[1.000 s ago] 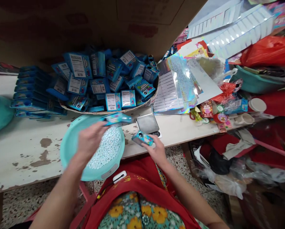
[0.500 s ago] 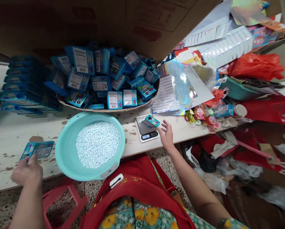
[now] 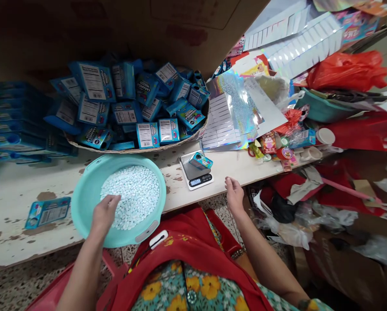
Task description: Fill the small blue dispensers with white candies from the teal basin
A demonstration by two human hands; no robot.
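In the head view, I find the left hand (image 3: 104, 214) over the teal bowl (image 3: 85, 190) of white pieces (image 3: 137, 194) at centre-left, fingers bunched narrow, though I cannot tell whether they grip any; the right hand (image 3: 235, 196), right of centre, is loosely curled with nothing visible in it. The small blue box (image 3: 201, 161) lies askew on the scale (image 3: 190, 171) near mid-frame. In my judgement, pieces are best lifted in small pinches above the bowl, and both hands should stand clear of the scale while its display (image 3: 195, 182) is read.
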